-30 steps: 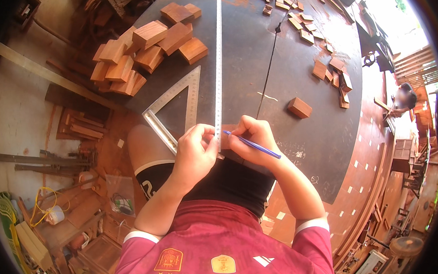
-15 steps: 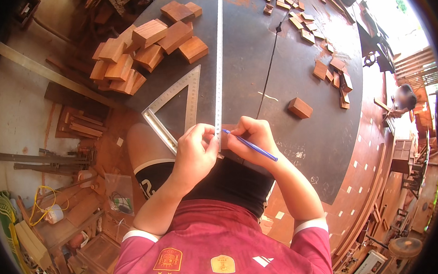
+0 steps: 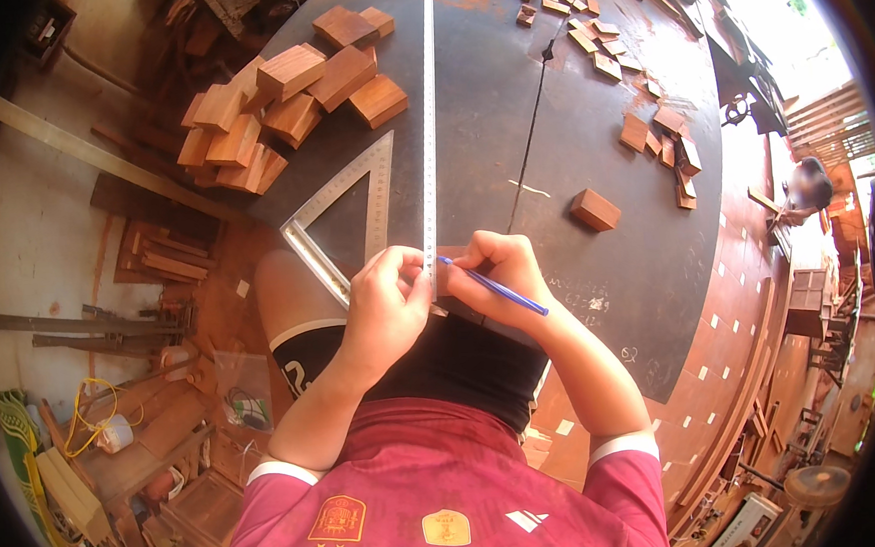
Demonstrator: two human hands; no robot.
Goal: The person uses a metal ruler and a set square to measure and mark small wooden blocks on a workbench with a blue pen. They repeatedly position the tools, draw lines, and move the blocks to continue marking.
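Pinched between the thumb and fingers of my left hand is the near end of a long, thin metal ruler, which stretches away across the dark table. My right hand is closed round a blue pen, its tip against or very close to the ruler's right edge. Between my hands a bit of a reddish-brown wooden piece shows under the ruler; the rest is hidden. A metal triangular set square lies just left of the ruler, its near corner by my left wrist.
The dark tabletop carries a heap of wooden blocks at the far left. One lone block sits right of my hands, with several smaller blocks beyond it. Another person is at the far right.
The whole scene shifts slightly left in the picture. Both hands keep their hold on the ruler and pen, with hardly any movement between them.
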